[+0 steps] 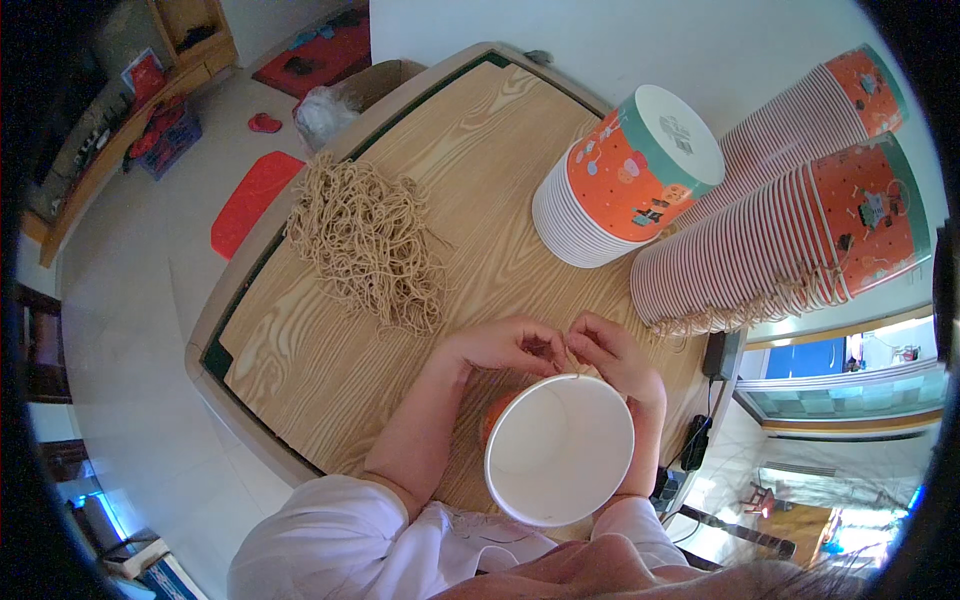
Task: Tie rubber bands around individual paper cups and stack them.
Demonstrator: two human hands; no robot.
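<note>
A paper bucket (pixel 560 455), white inside with a bit of orange outer wall showing, stands open side up near my body. My left hand (pixel 515 344) is at its far rim, thumb and fingers pinched together. Close beside it, my right hand (pixel 608 355) is pinched as well, its wrist along the bucket's right side. A thin tan string shows between the fingertips by the rim; most of it is hidden by the fingers. Farther left on the table lies a loose, tangled heap of tan strings (pixel 370 245).
An upside-down bucket stack (pixel 625 180) stands on the wooden table (pixel 480 130). Two tall stacks, a front one (pixel 760 235) hung with strings and a rear one (pixel 780 125), lean at the right. A black adapter (pixel 695 440) with cables lies by the right edge.
</note>
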